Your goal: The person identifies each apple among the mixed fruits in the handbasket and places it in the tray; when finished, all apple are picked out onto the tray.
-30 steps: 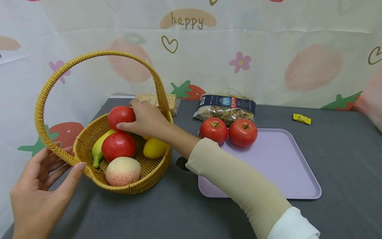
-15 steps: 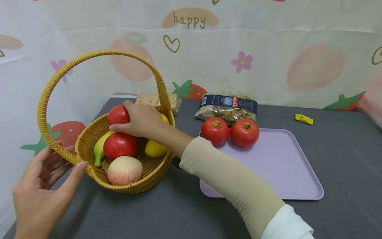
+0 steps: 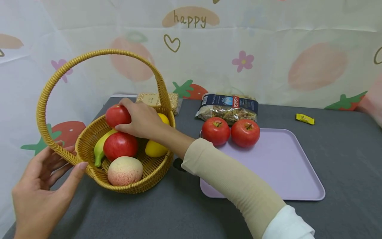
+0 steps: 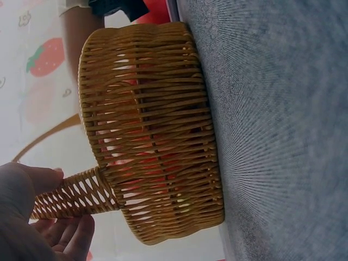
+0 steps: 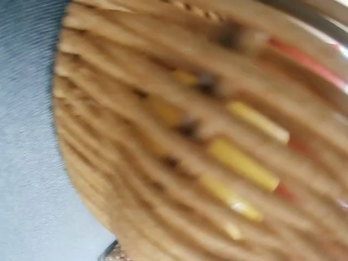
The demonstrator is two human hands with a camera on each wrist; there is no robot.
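A wicker basket [image 3: 155,177] with a tall arched handle stands at the left of the table. My left hand [image 3: 44,186] holds the foot of that handle between thumb and fingers; the left wrist view shows the same grip on the woven handle [image 4: 76,194]. Inside the basket's far side, my right hand [image 3: 141,119] grips a red tomato [image 3: 117,115], thumb below and fingers over the top. Around it in the basket lie a banana [image 3: 99,149], a red apple-like fruit [image 3: 120,146], a peach [image 3: 125,171] and a lemon [image 3: 155,149]. Basket weave fills the right wrist view.
To the right lies a lilac tray [image 3: 277,166], with two tomatoes [image 3: 216,131] at its far left corner. Behind them rests a pasta bag [image 3: 228,108]. A packet of grains [image 3: 174,101] sits behind the basket, and a yellow wrapped sweet [image 3: 305,119] at far right.
My right hand and the tomato shift slightly left over the past second, staying within the basket. The left hand keeps its hold on the handle. The whole head view drifts slightly.
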